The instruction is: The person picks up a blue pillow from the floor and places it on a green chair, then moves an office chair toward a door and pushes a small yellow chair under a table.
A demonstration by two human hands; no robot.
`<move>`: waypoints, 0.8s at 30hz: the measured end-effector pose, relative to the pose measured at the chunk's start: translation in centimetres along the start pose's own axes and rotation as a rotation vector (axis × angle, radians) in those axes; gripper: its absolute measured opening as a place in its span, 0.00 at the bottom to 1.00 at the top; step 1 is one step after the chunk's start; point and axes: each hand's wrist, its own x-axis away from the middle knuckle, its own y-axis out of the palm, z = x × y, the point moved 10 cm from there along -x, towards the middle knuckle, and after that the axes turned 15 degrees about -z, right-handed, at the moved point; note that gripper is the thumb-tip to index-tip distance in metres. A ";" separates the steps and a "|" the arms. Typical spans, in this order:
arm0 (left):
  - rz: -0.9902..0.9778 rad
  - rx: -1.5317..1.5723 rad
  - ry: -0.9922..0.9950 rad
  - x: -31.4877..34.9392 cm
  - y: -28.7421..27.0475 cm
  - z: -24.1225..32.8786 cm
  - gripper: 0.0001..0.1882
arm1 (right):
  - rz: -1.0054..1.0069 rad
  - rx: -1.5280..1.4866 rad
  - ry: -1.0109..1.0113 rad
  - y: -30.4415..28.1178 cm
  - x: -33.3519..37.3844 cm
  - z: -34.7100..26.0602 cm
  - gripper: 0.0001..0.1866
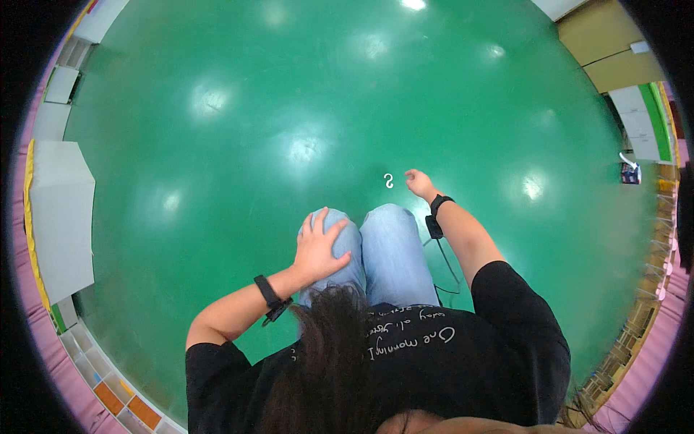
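Note:
A small white S-shaped hook (389, 181) lies on the green floor, just past my knees. Close to its right side is my right hand (419, 182), with the fingers curled together and apart from the hook. Whether anything is pinched in those fingers is too small to make out. My left hand (318, 249) rests flat on my left knee, its fingers spread over the light blue jeans (394, 246), and it holds nothing. Both wrists wear black bands.
Glossy green floor (253, 87) stretches around me. A white panel-like unit (61, 217) stands at the left, with shelving bins (108, 390) nearer. Cabinets (611, 47) and a small dark box (630, 172) are at the right. A thin cable (450, 264) hangs by my right leg.

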 end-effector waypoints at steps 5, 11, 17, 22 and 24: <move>0.126 -0.097 0.028 -1.2 2.3 -3.7 0.30 | 0.040 0.148 -0.059 6.1 -5.0 -0.9 0.25; 0.181 -0.134 0.063 -0.2 2.7 -4.4 0.29 | -0.179 0.281 0.005 11.1 -8.4 2.1 0.21; 0.127 -0.121 0.067 2.6 1.5 -2.1 0.30 | -0.111 0.180 0.072 10.2 -5.7 3.0 0.19; 0.004 0.016 0.054 4.6 -0.2 0.6 0.28 | 0.041 0.117 0.086 3.3 1.5 -3.2 0.17; -0.011 0.061 0.071 5.4 -0.5 1.6 0.24 | 0.022 0.046 0.063 1.0 5.2 -5.2 0.17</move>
